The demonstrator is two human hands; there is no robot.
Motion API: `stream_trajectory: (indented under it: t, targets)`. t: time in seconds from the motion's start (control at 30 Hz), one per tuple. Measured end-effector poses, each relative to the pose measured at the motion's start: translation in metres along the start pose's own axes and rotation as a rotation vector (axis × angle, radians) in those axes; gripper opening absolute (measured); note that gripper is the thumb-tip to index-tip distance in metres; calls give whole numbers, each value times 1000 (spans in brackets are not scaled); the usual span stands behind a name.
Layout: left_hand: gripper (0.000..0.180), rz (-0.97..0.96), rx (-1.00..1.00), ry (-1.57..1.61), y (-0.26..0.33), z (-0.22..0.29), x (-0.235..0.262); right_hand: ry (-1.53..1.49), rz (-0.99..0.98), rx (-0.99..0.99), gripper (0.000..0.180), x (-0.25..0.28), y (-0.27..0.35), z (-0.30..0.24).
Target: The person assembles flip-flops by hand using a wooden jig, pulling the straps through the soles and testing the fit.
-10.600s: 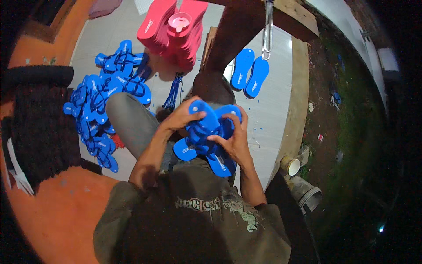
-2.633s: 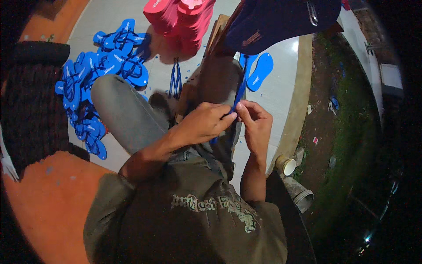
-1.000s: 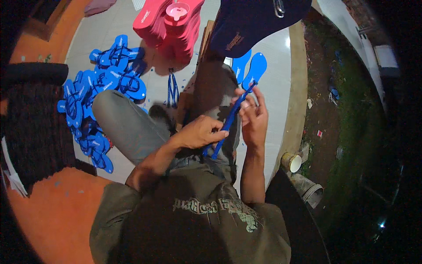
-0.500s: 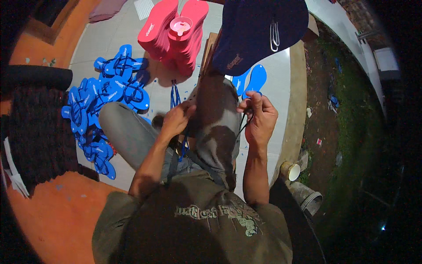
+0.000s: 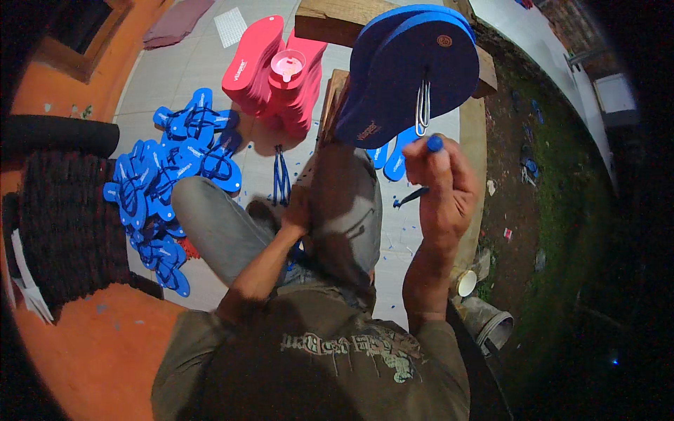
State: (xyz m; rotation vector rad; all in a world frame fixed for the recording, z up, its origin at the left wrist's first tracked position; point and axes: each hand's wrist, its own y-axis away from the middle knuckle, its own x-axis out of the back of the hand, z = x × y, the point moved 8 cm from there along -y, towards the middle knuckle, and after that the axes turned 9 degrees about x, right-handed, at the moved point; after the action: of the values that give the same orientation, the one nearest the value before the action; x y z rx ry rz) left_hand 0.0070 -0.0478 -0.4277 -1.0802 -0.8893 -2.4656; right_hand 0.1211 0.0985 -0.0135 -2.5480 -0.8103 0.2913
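My right hand (image 5: pixel 449 186) is closed on a dark blue flip-flop strap (image 5: pixel 414 197). The strap's round blue end (image 5: pixel 435 144) shows at the fingertips, just below a bent metal wire hook (image 5: pixel 423 109). That hook sticks out of a dark blue flip-flop sole (image 5: pixel 400 84), which stands tilted on a wooden stand, a brighter blue sole edge showing behind it. My left hand (image 5: pixel 298 210) rests low against the inside of my right leg, its fingers in shadow and partly hidden. Close to it are narrow blue straps (image 5: pixel 281 175).
Finished blue flip-flops (image 5: pixel 168 168) are heaped at the left. Stacked pink soles (image 5: pixel 253 63) carry a small pink cup (image 5: pixel 288 64). Wooden beams (image 5: pixel 337 19) support the stand. Blue soles (image 5: pixel 398 158) lie behind my right hand, and a pile of dark straps (image 5: pixel 70 217) is at far left.
My right hand has risen and moved right, bringing the strap's end close to the wire hook. My left hand has shifted slightly right and down against the leg. The whole view has shifted a little.
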Motion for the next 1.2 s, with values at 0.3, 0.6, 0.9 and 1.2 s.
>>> stream_trajectory:
  t: [0.3,0.6,0.9,1.2]
  targets:
    - [57,20,-71,-102,-14,-9,-19,238,-127,48,18,-3,-14,-7]
    - [50,30,-134,-82,-20,-4,-18,385,-352,-75,17,-8,-22,-6]
    - [42,47,-216,-57,-30,5,-18,224,-476,-289,26,-6,-40,-4]
    - [37,101,-358,10,-10,0,-5,741,56,440,24,25,-52,-77]
